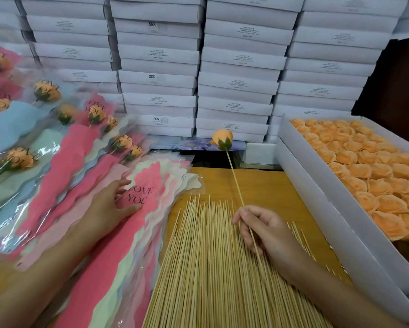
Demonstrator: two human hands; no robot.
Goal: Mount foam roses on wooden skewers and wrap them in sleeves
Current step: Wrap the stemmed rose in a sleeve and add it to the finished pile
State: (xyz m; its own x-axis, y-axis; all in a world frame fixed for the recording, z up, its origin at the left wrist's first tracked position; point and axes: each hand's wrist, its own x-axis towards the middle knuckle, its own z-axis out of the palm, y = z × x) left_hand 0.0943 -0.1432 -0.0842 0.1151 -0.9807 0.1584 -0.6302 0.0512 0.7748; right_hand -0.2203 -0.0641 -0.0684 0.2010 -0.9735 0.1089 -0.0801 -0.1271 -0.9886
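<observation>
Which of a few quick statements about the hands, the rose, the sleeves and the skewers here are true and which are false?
1. The right hand holds a skewer with an orange rose on its tip. True.
2. The left hand grips a loose skewer. False: it rests on the pink sleeve printed LOVE YOU.
3. The box of roses lies to the right. True.
4. The pile of skewers sits inside that box. False: it lies on the wooden table.
</observation>
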